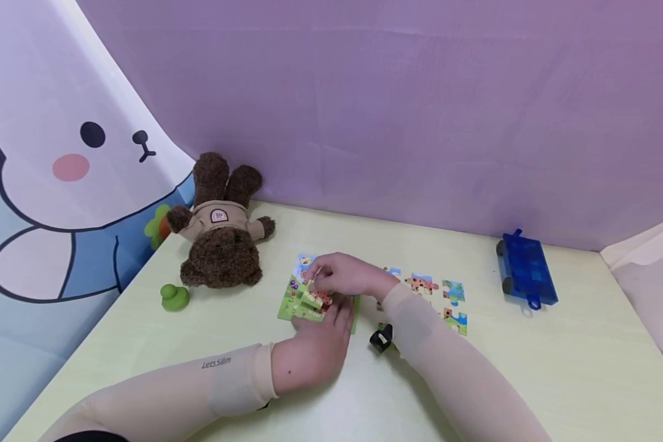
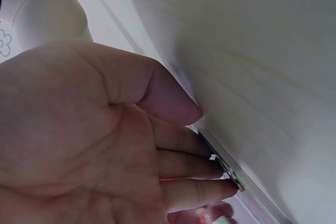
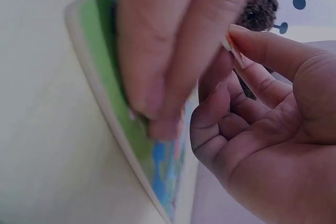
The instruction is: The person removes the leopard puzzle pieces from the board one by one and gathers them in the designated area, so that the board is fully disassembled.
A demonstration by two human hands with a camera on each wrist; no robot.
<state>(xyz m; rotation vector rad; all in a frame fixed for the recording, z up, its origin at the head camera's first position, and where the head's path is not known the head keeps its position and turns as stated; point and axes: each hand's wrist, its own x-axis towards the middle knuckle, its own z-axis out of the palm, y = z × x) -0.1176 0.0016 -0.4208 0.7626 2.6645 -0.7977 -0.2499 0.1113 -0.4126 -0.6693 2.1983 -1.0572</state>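
A picture jigsaw puzzle board (image 1: 285, 310) lies on the table, green at its near side. Over it my right hand (image 1: 347, 274) pinches a green-edged puzzle piece (image 1: 311, 299) between thumb and forefinger; in the right wrist view only a thin edge of a puzzle piece (image 3: 234, 52) shows. My left hand (image 1: 317, 353) rests its nearly straight fingers (image 2: 191, 163) on the board, near its front right part. The left wrist view shows the palm (image 2: 79, 150) with the thumb apart from the fingers. Both hands cover much of the picture.
Loose puzzle pieces (image 1: 422, 283) lie right of the board, partly behind my right forearm. A small black object (image 1: 381, 337) is beside that wrist. A brown teddy bear (image 1: 223, 255) and green toy duck (image 1: 174, 298) are left; a blue toy wagon (image 1: 527, 270) stands right.
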